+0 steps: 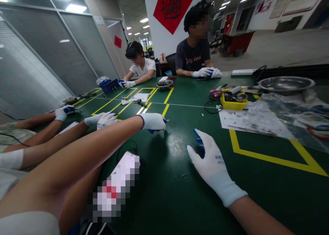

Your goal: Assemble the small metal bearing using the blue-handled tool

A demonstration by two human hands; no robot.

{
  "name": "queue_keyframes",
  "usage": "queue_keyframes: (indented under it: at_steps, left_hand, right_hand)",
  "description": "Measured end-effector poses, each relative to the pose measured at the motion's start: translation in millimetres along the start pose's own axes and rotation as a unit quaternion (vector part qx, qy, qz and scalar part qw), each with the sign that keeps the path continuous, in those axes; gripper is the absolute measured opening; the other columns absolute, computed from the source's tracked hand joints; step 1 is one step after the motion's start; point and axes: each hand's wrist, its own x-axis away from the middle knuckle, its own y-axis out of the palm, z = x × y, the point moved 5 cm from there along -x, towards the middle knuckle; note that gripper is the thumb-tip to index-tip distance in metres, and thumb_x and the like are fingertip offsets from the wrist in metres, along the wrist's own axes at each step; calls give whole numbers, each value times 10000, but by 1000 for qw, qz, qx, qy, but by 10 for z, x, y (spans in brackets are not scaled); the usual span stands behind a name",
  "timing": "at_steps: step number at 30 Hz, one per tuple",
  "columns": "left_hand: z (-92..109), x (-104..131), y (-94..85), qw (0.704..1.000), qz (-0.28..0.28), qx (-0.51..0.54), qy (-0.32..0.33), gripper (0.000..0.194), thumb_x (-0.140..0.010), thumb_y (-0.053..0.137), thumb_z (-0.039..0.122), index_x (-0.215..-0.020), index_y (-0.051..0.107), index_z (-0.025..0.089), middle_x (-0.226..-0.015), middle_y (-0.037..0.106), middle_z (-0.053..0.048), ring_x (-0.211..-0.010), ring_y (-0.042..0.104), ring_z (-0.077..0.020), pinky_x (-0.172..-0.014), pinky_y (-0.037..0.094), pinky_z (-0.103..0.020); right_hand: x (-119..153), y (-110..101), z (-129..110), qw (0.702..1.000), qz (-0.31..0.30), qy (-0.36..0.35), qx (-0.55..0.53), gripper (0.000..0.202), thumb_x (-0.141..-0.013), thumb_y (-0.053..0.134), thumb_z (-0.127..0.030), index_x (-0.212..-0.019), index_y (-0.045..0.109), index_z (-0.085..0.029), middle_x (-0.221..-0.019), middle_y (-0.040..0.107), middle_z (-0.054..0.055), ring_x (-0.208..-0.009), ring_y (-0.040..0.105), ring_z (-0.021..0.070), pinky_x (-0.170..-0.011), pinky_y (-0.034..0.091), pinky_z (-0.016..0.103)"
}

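My left hand (153, 122), in a white glove with blue fingertips, is over the green table (164, 200) near the centre. Its fingers are bent down and together, with a tiny grey bit at the tips too small to name. My right hand (207, 159), gloved alike, hovers at centre right, empty, with thumb and fingers apart. A lit phone (127, 163), partly blurred, lies below my left forearm. Small scraps (184, 175) lie below and left of my right hand.
At left are neighbours' gloved hands (106, 121). Two people sit across the table. Right: a yellow bin (234, 105) of parts, paper, plastic bags (282, 115) and a steel basin (286, 84). Farther back: a metal bowl (164, 85) and a blue basket (109, 87).
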Motion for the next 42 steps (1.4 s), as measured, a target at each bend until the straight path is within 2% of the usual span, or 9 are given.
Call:
queue_keyframes:
  at_steps: [6, 11, 13, 16, 18, 22, 29, 33, 42]
  left_hand:
    - [788, 328, 183, 989, -80, 78, 99, 228, -797, 712, 299, -981, 761, 174, -853, 769, -51, -636, 651, -163, -570, 527, -240]
    - [891, 342, 205, 965, -60, 209, 145, 390, -827, 731, 472, -1074, 741, 170, -933, 782, -77, -664, 705, -181, -574, 550, -253]
    - [738, 200, 144, 953, -2, 270, 139, 456, -901, 632, 567, -1116, 740, 180, -970, 788, -89, -725, 733, -199, -652, 585, -279]
    - [218, -38, 20, 946, 240, 218, 13, 497, -993, 496, 543, -1290, 685, 192, -1229, 759, -115, -1093, 728, -238, -939, 571, -310]
    - [-152, -166, 88, 935, 297, 180, -71, 616, -985, 518, 517, -1491, 532, 165, -1559, 542, -176, -1477, 470, -316, -1205, 383, -412]
    - [-814, -332, 313, 922, 286, 148, -215, 785, -894, 609, 527, -1534, 483, 92, -1670, 336, -272, -1564, 252, -485, -1250, 237, -596]
    - [-1496, -383, 303, 892, 259, 130, -347, 849, -934, 500, 598, -1590, 380, 73, -1720, 204, -268, -1565, 184, -520, -1206, 236, -660]
    - [-1696, -424, 328, 876, 242, 144, -392, 856, -936, 476, 639, -1566, 397, 65, -1669, 311, -298, -1463, 346, -551, -1117, 335, -692]
    - [-1791, -459, 325, 875, 231, 155, -396, 825, -865, 526, 706, -1480, 512, 157, -1607, 427, -257, -1434, 391, -541, -1105, 376, -656]
  right_hand:
    - [39, 64, -74, 999, -29, -34, 23, 620, -868, 633, -436, -1437, 567, -198, -1351, 679, 173, -1282, 626, 395, -1094, 502, 598]
    - [13, 23, -53, 994, -64, 66, -66, 369, -886, 561, -453, -1092, 726, -196, -1032, 779, 146, -1000, 742, 351, -914, 587, 522]
    - [-1, 2, -61, 989, -77, 94, -86, 339, -875, 558, -464, -1002, 740, -208, -929, 780, 121, -896, 747, 327, -849, 592, 487]
    - [-22, -46, -57, 984, -58, 130, -104, 351, -839, 580, -471, -996, 746, -205, -898, 777, 106, -844, 736, 308, -813, 584, 459]
    - [-34, -80, -28, 981, -32, 152, -115, 335, -821, 584, -460, -957, 740, -197, -853, 766, 99, -790, 719, 294, -762, 581, 433]
    - [-47, -77, 55, 975, -63, 172, -125, 324, -825, 603, -462, -941, 734, -189, -814, 753, 89, -737, 704, 277, -675, 569, 387]
    - [-39, -73, 141, 976, -96, 171, -100, 366, -847, 603, -496, -984, 749, -190, -853, 760, 88, -766, 713, 277, -677, 577, 379]
    - [-44, -60, 170, 968, -117, 191, -109, 351, -836, 610, -498, -963, 751, -203, -843, 761, 82, -750, 712, 278, -644, 576, 371]
    - [-27, -83, 116, 976, -75, 192, -70, 347, -847, 585, -498, -948, 752, -212, -864, 761, 80, -792, 701, 283, -701, 571, 394]
